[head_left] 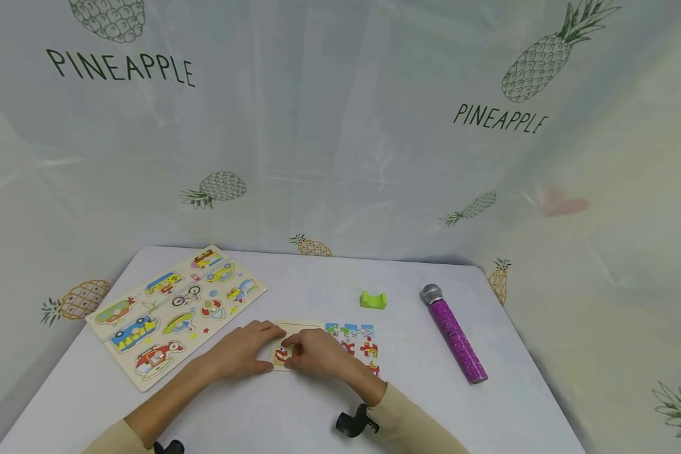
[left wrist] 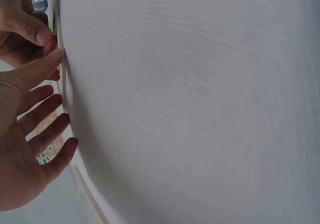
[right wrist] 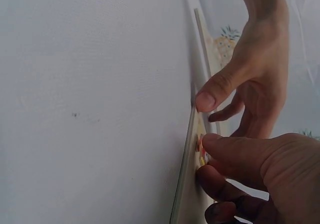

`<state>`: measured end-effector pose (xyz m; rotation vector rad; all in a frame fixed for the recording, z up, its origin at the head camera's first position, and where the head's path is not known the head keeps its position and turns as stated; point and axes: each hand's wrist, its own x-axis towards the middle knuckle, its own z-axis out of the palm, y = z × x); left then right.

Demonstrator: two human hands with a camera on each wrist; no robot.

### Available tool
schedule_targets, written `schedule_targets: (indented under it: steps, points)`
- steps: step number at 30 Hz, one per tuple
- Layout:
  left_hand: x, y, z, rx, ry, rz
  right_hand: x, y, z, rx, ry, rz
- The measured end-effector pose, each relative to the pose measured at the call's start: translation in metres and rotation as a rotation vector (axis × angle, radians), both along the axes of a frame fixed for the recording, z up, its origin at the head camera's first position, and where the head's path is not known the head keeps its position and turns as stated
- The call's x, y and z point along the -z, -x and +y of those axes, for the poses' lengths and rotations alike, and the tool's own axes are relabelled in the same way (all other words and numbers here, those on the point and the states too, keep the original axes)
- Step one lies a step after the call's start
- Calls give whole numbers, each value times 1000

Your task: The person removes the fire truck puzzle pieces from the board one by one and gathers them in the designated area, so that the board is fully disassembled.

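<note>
A small wooden puzzle board (head_left: 302, 326) lies flat on the white table between both hands. My left hand (head_left: 241, 352) touches its left edge, thumb at the near corner; in the left wrist view its fingers (left wrist: 50, 126) are spread and fairly straight. My right hand (head_left: 320, 353) reaches over the board and pinches a small colourful puzzle piece (right wrist: 202, 151) between thumb and forefinger, at the board's left part. The palm and forearm hide much of the board. Blue and red jigsaw pieces (head_left: 369, 348) show at the board's right, partly behind the right wrist.
A large vehicle-picture board (head_left: 201, 337) lies at the left. Behind the small board is a green block (head_left: 373, 301) with a curved notch. A glittery purple microphone (head_left: 458, 340) lies at the right. A pineapple-print curtain (head_left: 340, 157) surrounds the table (head_left: 425, 403).
</note>
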<state>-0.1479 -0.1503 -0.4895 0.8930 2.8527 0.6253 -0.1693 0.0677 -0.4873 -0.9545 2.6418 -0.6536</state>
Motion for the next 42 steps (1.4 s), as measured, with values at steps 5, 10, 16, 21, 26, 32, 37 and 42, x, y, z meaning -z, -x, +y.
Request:
schedule_targets:
  steps: [5, 10, 16, 21, 26, 32, 37, 42]
  points:
    - [3, 2, -2, 22, 5, 15, 1, 0, -3, 17, 21, 1]
    - [5, 3, -2, 18, 13, 18, 2, 1, -4, 62, 81, -21]
    - [4, 3, -1, 5, 13, 3, -3, -1, -3, 104, 174, -66]
    - [5, 3, 0, 6, 15, 7, -4, -2, -2, 103, 230, -65]
    - [3, 2, 0, 7, 9, 6, -3, -2, -2, 109, 251, -69]
    - [1, 1, 0, 17, 17, 4, -12, 1, 10, 125, 269, -116]
    - [2, 0, 0, 20, 17, 3, -18, 7, 27, 148, 263, -137]
    - [2, 2, 0, 21, 16, -3, -23, 12, 45, 177, 237, -125]
